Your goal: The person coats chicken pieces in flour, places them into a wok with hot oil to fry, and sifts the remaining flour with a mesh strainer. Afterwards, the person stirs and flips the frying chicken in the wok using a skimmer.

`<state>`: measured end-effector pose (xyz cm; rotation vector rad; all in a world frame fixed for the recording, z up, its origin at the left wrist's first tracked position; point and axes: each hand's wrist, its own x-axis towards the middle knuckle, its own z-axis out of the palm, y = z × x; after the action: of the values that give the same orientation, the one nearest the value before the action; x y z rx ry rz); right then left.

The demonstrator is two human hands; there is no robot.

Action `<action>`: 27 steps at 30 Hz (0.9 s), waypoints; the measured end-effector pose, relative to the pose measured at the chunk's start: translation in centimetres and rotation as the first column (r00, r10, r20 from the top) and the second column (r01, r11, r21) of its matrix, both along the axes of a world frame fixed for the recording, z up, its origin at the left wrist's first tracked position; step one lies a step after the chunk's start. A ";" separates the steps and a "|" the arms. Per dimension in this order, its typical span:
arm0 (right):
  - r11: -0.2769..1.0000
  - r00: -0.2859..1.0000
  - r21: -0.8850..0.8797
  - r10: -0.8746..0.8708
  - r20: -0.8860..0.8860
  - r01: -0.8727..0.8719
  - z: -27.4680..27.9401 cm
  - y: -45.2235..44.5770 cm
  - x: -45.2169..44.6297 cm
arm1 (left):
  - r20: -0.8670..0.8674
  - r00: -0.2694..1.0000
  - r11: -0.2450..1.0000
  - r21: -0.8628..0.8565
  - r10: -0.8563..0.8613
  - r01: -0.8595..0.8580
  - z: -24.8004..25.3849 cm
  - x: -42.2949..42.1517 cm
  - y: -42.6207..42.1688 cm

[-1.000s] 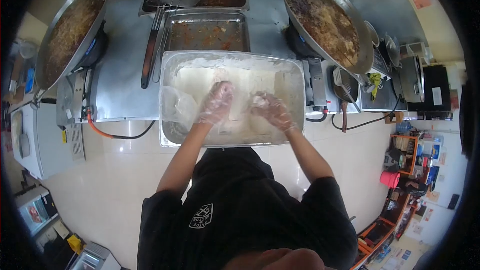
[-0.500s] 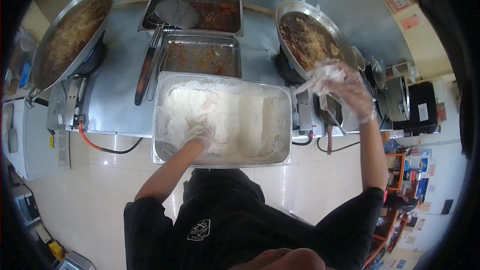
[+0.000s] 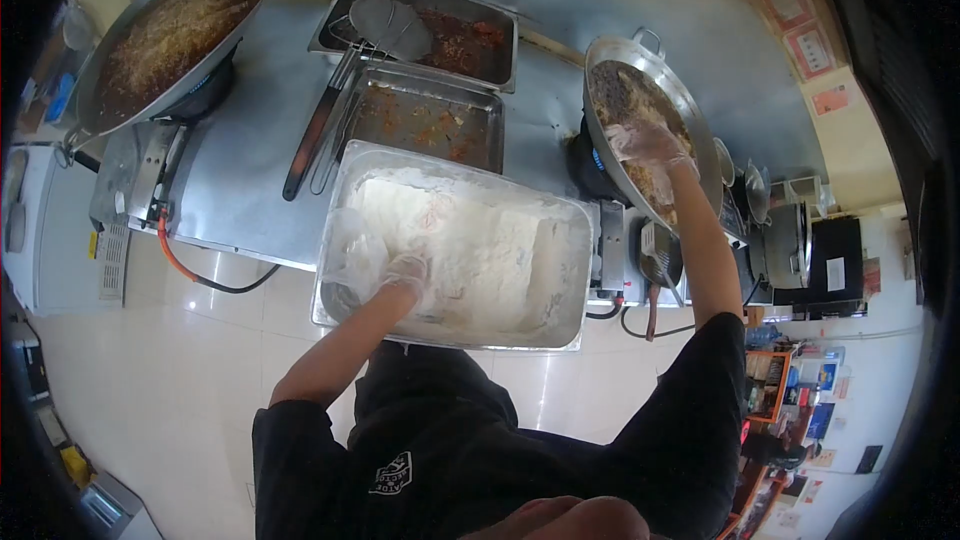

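My left hand [image 3: 408, 270], in a clear plastic glove, rests in white flour [image 3: 480, 250] at the left side of a deep metal tray [image 3: 455, 340]. Its fingertips are sunk in or hidden by the flour, so their grip does not show. Crumpled clear plastic [image 3: 352, 248] lies beside it at the tray's left wall. Over the right wok [image 3: 705, 140], my gloved right hand [image 3: 650, 145] reaches above dark bubbling oil with pale frying food [image 3: 655, 182]. Blur smears its fingers, and I cannot make out anything held.
Another wok [image 3: 175, 35] of foaming oil stands at the left on a burner. Behind the flour tray are two metal trays with crumbs [image 3: 430, 125]; a wire strainer [image 3: 390, 30] lies across the farther one. A slotted spatula [image 3: 657, 248] lies right of the tray. An orange gas hose [image 3: 185, 265] hangs below the counter.
My right hand has moved left and inward over the right wok; the whitish, floury bundle seen in it earlier no longer shows. My left hand stays in the flour. The whole view has tilted slightly.
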<state>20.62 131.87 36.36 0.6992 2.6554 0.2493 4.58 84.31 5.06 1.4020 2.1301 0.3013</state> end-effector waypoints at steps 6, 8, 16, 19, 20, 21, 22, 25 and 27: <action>0.972 0.975 -0.095 -0.208 0.081 0.215 6.7 -7.7 3.9 | -0.037 0.998 0.999 -0.015 0.052 -0.052 -3.5 0.2 0.2; 0.986 0.983 0.014 -0.163 -0.088 0.165 6.2 -4.2 9.5 | 0.032 0.989 0.984 -0.113 0.143 -0.138 -0.4 0.2 0.4; 0.975 0.939 0.006 -0.212 -0.270 0.222 21.0 -19.5 13.2 | 0.040 0.994 0.995 0.024 -0.099 0.098 7.1 0.2 0.2; 0.908 0.907 -0.329 -0.346 -0.240 0.259 16.3 -28.3 10.3 | 0.048 0.980 0.980 0.043 -0.195 0.193 8.7 1.3 0.6; 0.858 0.888 -0.441 -0.395 -0.237 0.263 13.1 -31.0 9.3 | 0.050 0.973 0.974 0.041 -0.227 0.225 9.0 1.8 0.7; 0.929 0.937 -0.364 -0.063 -0.343 -0.071 7.8 -32.1 9.1 | 0.052 0.966 0.967 0.036 -0.252 0.250 9.0 2.1 0.5; 0.871 0.920 -0.468 -0.052 -0.387 -0.148 2.2 -32.7 8.4 | 0.046 0.962 0.963 0.029 -0.270 0.269 8.7 2.2 0.4; 0.832 0.966 -0.554 -0.130 -0.224 -0.017 -10.6 -34.7 3.5 | 0.030 0.960 0.960 -0.024 -0.278 0.278 7.7 1.5 -0.4; 0.852 0.943 -0.510 -0.062 -0.326 -0.120 -16.6 -36.0 1.7 | 0.008 0.972 0.969 -0.077 -0.233 0.233 8.3 0.7 -0.5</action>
<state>22.36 95.86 19.75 0.5485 2.8434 -0.6298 5.23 83.84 13.40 1.5882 1.9311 0.1247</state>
